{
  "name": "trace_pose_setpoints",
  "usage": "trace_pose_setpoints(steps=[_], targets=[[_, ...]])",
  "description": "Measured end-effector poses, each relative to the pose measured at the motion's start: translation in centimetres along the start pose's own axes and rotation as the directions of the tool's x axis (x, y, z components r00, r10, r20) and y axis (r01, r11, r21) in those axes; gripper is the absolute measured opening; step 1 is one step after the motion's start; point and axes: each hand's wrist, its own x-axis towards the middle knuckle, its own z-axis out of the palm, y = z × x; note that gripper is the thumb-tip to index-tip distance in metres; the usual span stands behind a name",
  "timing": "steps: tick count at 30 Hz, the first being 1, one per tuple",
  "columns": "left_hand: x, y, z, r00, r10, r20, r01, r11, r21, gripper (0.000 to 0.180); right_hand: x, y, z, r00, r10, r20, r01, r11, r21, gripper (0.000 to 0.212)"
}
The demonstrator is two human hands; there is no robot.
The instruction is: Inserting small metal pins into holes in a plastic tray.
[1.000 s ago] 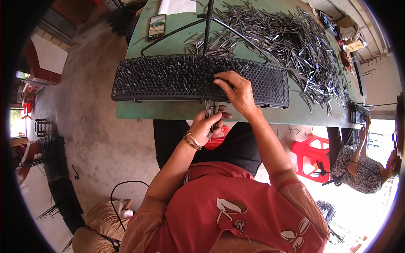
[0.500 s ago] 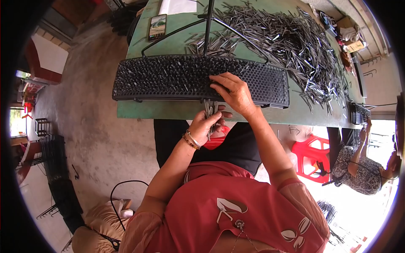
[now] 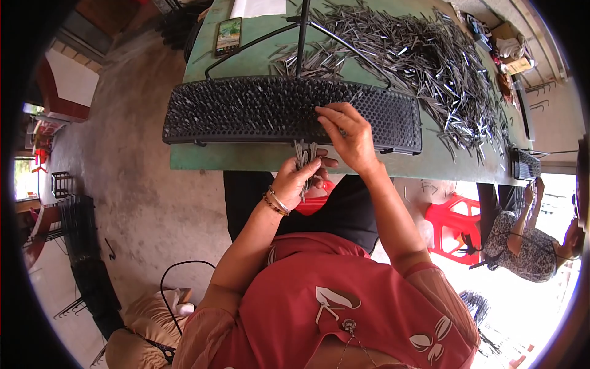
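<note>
A long black rack [image 3: 393,121] with a honeycomb of holes lies across the near part of the green table. Upright dark strips [image 3: 227,114] fill its left and middle holes, while the holes at its right end show bare. Just below the rack's front edge, my left hand [image 3: 296,176] is closed round a bundle of thin grey metal strips [image 3: 303,155]. Over the rack, right of the middle, my right hand [image 3: 351,134] pinches with thumb and forefinger at the border of the filled holes. What sits between those fingertips is too small to make out.
A big heap of loose metal strips [image 3: 424,58] covers the table's [image 3: 258,49] far right. Black rods [image 3: 302,43] rise behind the rack. A phone [image 3: 228,37] lies far left. At right are a red stool [image 3: 452,227] and another person [image 3: 522,243] working at a similar rack.
My right hand has shifted slightly right over the rack, its fingers drawn closer into a pinch. My left hand stays below the edge with the bundle.
</note>
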Motion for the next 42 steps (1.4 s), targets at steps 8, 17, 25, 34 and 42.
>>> trace_pose_setpoints(steps=[8,17,25,34,42], targets=[[-0.1,0.2,0.1,0.998,0.07,-0.001,-0.069,0.992,0.109,0.021,-1.8,-1.3,-1.5,0.838,0.381,0.39,-0.487,0.844,0.225,0.017],[-0.2,-0.3,0.1,0.993,0.067,-0.101,-0.064,0.997,0.037,0.022,-1.4,-1.2,-1.6,0.727,0.571,0.381,-0.666,0.722,0.188,0.017],[-0.2,-1.3,0.3,0.953,0.18,-0.244,-0.181,0.983,0.02,0.021,-1.5,-1.5,-0.5,0.724,0.582,0.371,-0.686,0.664,0.297,0.02],[-0.5,-1.5,0.5,0.935,0.182,-0.305,-0.184,0.983,0.023,0.017,-1.7,-1.7,-0.7,0.747,0.52,0.413,-0.639,0.733,0.232,0.022],[-0.3,-1.4,0.2,0.927,0.198,-0.318,-0.194,0.98,0.045,0.016,-1.9,-1.7,-0.1,0.78,0.499,0.378,-0.62,0.699,0.356,0.02]])
